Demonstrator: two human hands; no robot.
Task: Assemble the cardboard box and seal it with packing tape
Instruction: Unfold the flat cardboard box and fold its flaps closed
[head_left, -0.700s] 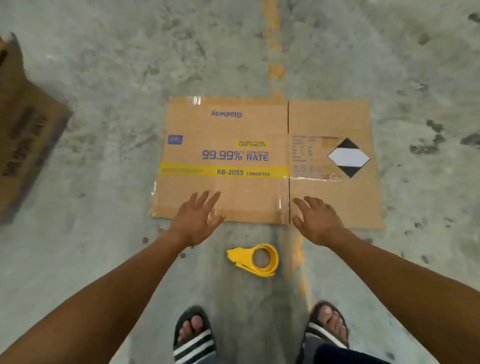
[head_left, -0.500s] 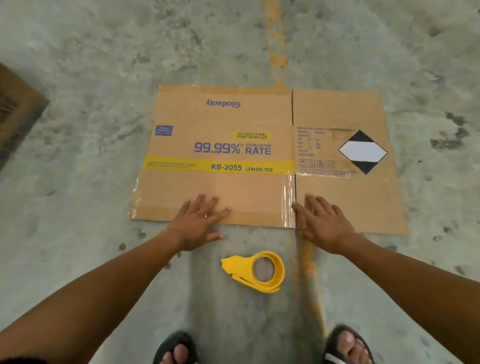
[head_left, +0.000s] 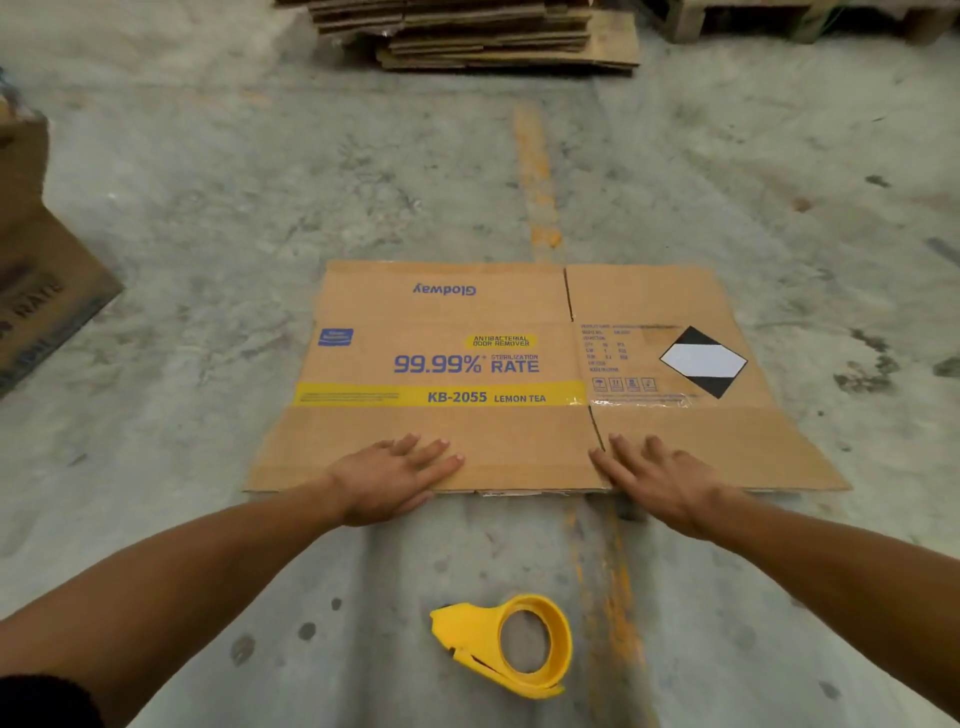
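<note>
One view only — a wide-angle head camera, looking forward and steeply down at the concrete floor (head_left: 208, 208) from standing or perhaps stooping height; far edges bend, and both forearms enter from below.

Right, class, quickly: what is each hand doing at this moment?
Left hand: open, fingers flat on the flattened cardboard box, holding nothing.
Right hand: open, fingers flat on it too.
</note>
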